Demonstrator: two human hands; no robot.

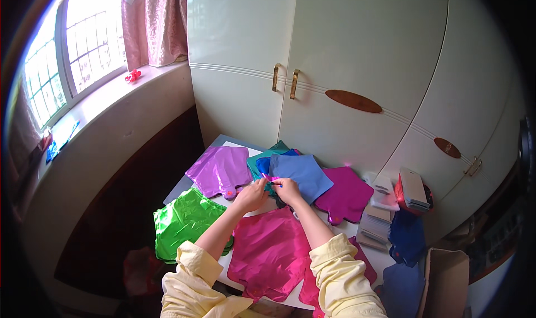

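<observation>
Both my hands meet over the middle of the table, fingers pinched close together around something small with pink and blue on it, too small to make out. My left hand [252,195] is closed, and so is my right hand [288,190]. Around them lie flat, shiny foil balloons: a light blue one [298,173] just beyond my right hand, a teal one [259,160] behind it, and a purple one [220,168] to the left. A green balloon [187,220] is by my left forearm, a pink one [269,251] between my forearms, a magenta one [346,192] on the right.
White stacked packets [374,227] and a red holder [403,198] with pale cards stand at the table's right. Dark blue foil [406,234] hangs beside an open cardboard box [446,284]. A white wardrobe [357,55] closes off the back; a windowsill [106,106] runs along the left.
</observation>
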